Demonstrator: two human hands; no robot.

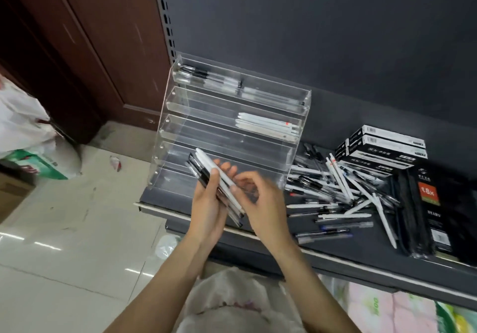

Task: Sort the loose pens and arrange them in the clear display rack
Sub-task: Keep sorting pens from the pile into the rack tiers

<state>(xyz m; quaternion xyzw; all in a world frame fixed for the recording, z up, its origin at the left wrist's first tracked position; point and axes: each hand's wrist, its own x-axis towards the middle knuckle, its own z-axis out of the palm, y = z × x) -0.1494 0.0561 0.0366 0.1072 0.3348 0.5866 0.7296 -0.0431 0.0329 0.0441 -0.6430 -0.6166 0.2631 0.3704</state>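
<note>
– Where's the rack (pixel 227 126)?
– Left end of the shelf (pixel 335 252), straight beyond both hands; the loose pens (pixel 335 193) lie to its right.
– And the bundle (pixel 219 190)?
– Left hand (pixel 206 203) grips it, long axis pointing up-left at the lower tiers.
– Right hand (pixel 258 198)?
– Blurred, fingers curled, seemingly pinching the white pen (pixel 222 177).

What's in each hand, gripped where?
Left hand grips a bundle of pens around mid-barrel. Right hand touches the bundle; blur hides whether it grips.

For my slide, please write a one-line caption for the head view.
Left hand holds a bundle of pens before the clear display rack.
</note>
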